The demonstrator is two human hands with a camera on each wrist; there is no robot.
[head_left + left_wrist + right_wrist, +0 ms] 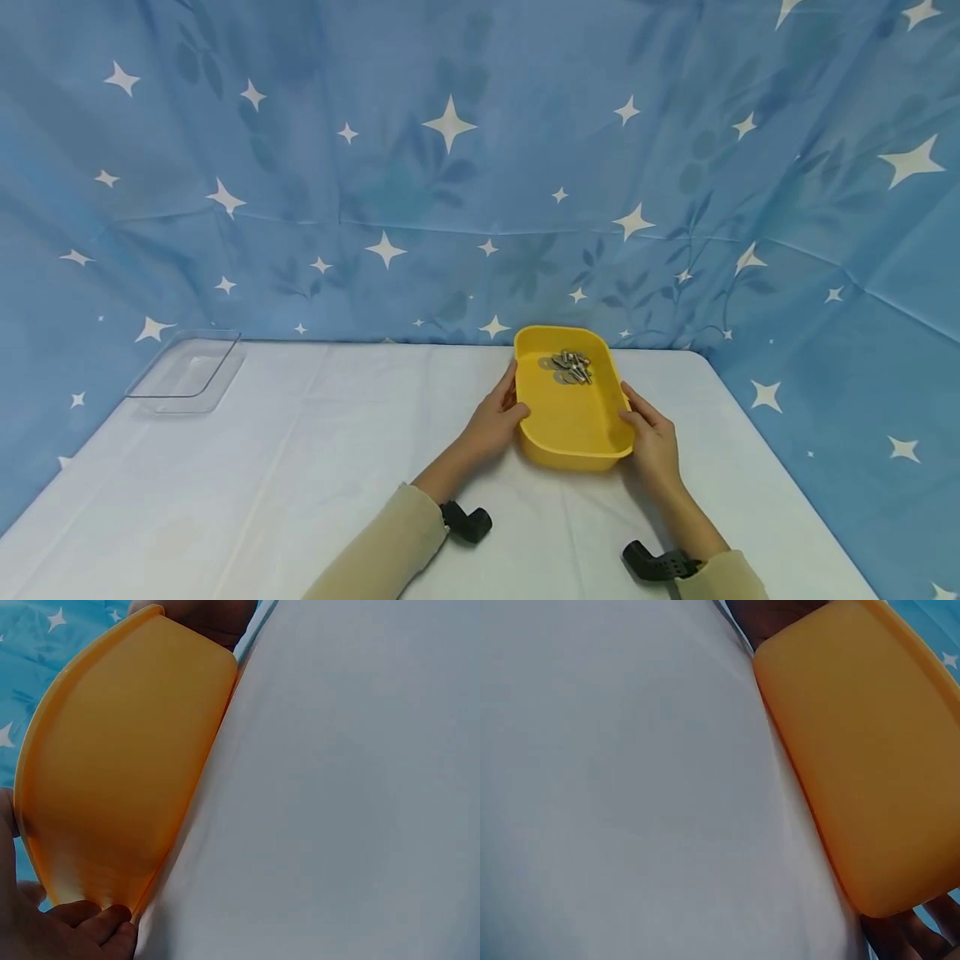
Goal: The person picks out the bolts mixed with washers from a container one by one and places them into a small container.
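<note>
Two sleeved forearms are seen nearest, each hand curled round one long side of the single yellow tray (pixel 572 429): the left hand (pixel 496 419) at its left wall, the right hand (pixel 651 440) at its right. One small heap of metal bolts and washers (pixel 570 367) lies at the tray's far end; pieces cannot be counted. The tray is judged light, stiff and smooth, best gripped under the rim. One clear tray (pixel 187 373) sits far left of it on the white table (pixel 300 467).

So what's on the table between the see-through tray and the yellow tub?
Nothing: in the head view only bare white tablecloth lies between the clear tray and the yellow tub, which both hands hold.
</note>
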